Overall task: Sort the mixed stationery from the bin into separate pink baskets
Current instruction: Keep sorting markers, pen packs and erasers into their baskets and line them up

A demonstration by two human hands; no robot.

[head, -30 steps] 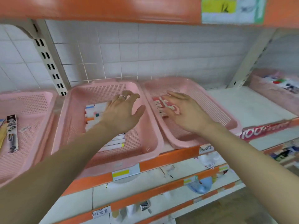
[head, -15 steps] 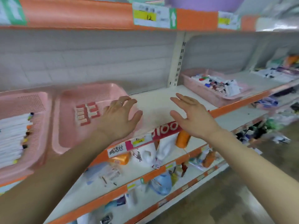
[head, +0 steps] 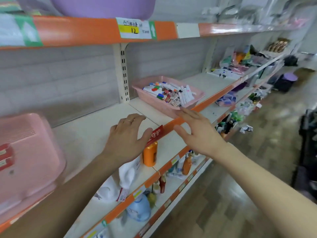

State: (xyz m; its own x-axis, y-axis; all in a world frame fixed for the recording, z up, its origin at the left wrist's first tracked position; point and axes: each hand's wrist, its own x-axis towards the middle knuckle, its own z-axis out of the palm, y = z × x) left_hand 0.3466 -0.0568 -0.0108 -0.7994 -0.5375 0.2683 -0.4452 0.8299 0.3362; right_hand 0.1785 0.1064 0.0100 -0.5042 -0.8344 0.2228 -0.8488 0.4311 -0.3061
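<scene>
Mixed stationery [head: 169,93], mostly markers and pens with coloured caps, lay heaped in a pink bin [head: 151,100]. The bin stood on a white shelf [head: 92,134], just right of a slotted upright post. Any writing on the pens was too small to read.

Both hands reached out over the front of that shelf and held nothing. The left hand [head: 127,136] was palm down with its fingers loosely spread and a thin ring [head: 128,120] on one finger. Its thumb lay beside a red tag [head: 156,133] clipped to the orange shelf edge, printed with the white characters "守护". The right hand [head: 197,133] was flat, with straight, slightly parted fingers. Its fingertips [head: 182,110] were at the near corner of the bin; whether they touched it could not be told.

At the far left, blurred, a pink basket [head: 30,157] on the same shelf held red packs [head: 6,156] with unreadable print.

On the orange edge of the shelf above, a white and yellow price label [head: 135,28] read "12", with small characters too blurred to make out and a white arrow on green pointing up. A purple basin [head: 103,6] sat above it. On the shelf below, an orange bottle [head: 150,154] stood under the red tag.
</scene>
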